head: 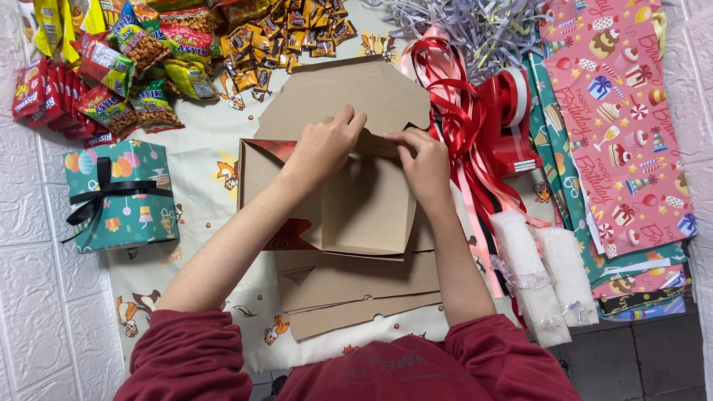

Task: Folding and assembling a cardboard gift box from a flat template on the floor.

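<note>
Head view shows your left hand point(324, 146) and right hand point(425, 160) pinching the top flap of the brown cardboard box point(364, 204) at centre, which sits half-folded on a stack of flat cardboard blanks point(356, 293). Its open inside holds nothing visible. At nine o'clock stands a wrapped gift box point(119, 194); at three o'clock, a red tape dispenser point(512, 122).

Two hands are seen at centre frame, the left hand point(324, 148) and the right hand point(425, 165). One wrapped gift box point(119, 194) is counted at the left edge, one red tape dispenser point(511, 122) at upper right, and two white rolls point(548, 273) at lower right. The snack packets point(134, 67) at upper left are too heaped to be counted.
</note>
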